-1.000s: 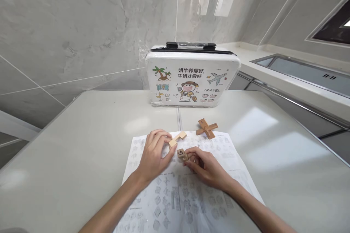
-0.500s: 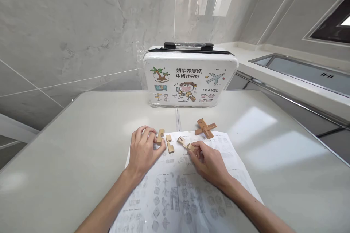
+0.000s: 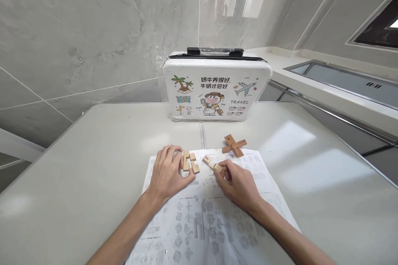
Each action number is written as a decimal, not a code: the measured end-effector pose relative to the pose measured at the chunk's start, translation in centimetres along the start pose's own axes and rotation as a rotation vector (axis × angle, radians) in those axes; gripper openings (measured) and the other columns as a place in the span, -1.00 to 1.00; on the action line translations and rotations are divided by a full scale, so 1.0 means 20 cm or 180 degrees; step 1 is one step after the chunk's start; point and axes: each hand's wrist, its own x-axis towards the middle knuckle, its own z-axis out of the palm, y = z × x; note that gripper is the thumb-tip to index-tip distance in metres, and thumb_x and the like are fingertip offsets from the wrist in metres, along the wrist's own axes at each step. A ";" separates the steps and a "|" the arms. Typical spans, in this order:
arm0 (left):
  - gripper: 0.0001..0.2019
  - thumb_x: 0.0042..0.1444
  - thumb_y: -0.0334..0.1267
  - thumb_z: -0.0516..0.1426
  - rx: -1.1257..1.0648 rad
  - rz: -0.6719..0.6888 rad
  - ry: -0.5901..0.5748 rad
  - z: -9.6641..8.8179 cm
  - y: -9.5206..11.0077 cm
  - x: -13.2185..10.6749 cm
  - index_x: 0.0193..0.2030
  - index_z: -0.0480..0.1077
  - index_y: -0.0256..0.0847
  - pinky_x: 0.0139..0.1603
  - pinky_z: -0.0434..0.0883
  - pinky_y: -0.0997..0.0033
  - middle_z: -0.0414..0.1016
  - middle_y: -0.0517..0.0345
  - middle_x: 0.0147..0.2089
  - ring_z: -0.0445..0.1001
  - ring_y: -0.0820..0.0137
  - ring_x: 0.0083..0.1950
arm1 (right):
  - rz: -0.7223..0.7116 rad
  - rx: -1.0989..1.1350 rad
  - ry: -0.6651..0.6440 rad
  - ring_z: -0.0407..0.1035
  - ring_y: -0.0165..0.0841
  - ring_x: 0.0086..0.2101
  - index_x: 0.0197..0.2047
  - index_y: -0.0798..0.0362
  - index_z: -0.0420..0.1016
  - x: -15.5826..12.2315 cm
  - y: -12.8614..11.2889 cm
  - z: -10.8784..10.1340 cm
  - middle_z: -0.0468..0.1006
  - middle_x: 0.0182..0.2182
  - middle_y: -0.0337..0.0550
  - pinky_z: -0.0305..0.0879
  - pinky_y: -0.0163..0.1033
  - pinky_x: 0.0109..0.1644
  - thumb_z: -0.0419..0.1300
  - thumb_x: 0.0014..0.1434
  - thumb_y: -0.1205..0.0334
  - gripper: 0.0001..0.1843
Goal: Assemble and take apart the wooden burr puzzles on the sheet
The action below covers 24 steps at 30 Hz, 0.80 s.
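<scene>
My left hand lies at two notched wooden puzzle pieces, its fingers bent and the thumb spread apart from them. The left piece is beside the fingertips, and the right piece is just above the thumb tip. Their notched sides face each other, with a gap between. My right hand pinches the near end of a notched wooden puzzle piece marked 3; its other fingers are curled. Beyond that hand stand crossed wooden puzzle pieces, darker brown and marked 2.
Under both hands is a printed instruction sheet with small diagrams, on a pale table. A white cartoon suitcase in clear plastic stands at the back by the tiled wall. A counter with a sink runs along the right.
My left hand has shifted slightly right, and the left notched piece has turned straighter and come closer to the right one. My right hand has stayed almost still with its piece.
</scene>
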 end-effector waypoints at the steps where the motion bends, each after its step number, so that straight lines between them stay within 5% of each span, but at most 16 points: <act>1: -0.73 -0.06 -0.30 0.29 -0.0086 -0.0015 -0.0016 0.00 0.00 0.00 -0.38 0.22 -0.08 0.07 0.50 -0.12 0.55 -0.09 0.04 0.50 -0.06 0.13 | 0.0008 -0.0003 -0.0003 0.41 -0.30 -0.49 -0.15 -0.04 0.38 0.00 0.00 0.00 0.54 -0.46 -0.27 0.19 -0.22 -0.41 0.13 0.43 0.13 -0.88; 5: -0.53 -0.06 -0.26 0.32 -0.0478 0.0095 -0.0309 0.00 0.00 0.00 0.01 0.32 -0.14 0.25 0.49 -0.18 0.44 -0.21 0.28 0.41 -0.13 0.34 | 0.0026 -0.0019 -0.0003 0.42 -0.29 -0.49 -0.16 -0.04 0.37 0.00 0.00 0.00 0.54 -0.46 -0.27 0.20 -0.22 -0.40 0.13 0.43 0.13 -0.89; 10: -0.33 0.21 -0.12 0.33 -0.0840 0.0128 -0.0657 0.03 -0.03 -0.02 0.39 0.19 -0.07 0.35 0.47 -0.14 0.40 -0.16 0.40 0.42 -0.04 0.42 | -0.0027 -0.0051 0.0035 0.42 -0.29 -0.50 -0.15 -0.04 0.37 0.00 0.00 0.00 0.53 -0.47 -0.27 0.17 -0.23 -0.42 0.12 0.44 0.13 -0.89; 24: -0.33 0.26 0.04 0.35 -0.1158 0.0065 -0.0951 0.07 -0.01 -0.06 0.43 0.21 0.07 0.12 0.60 0.07 0.55 0.01 0.26 0.62 0.06 0.20 | -0.0058 -0.0168 0.0126 0.40 -0.31 -0.50 -0.22 -0.05 0.33 0.00 -0.01 0.01 0.48 -0.49 -0.29 0.10 -0.25 -0.43 0.16 0.39 0.18 -0.88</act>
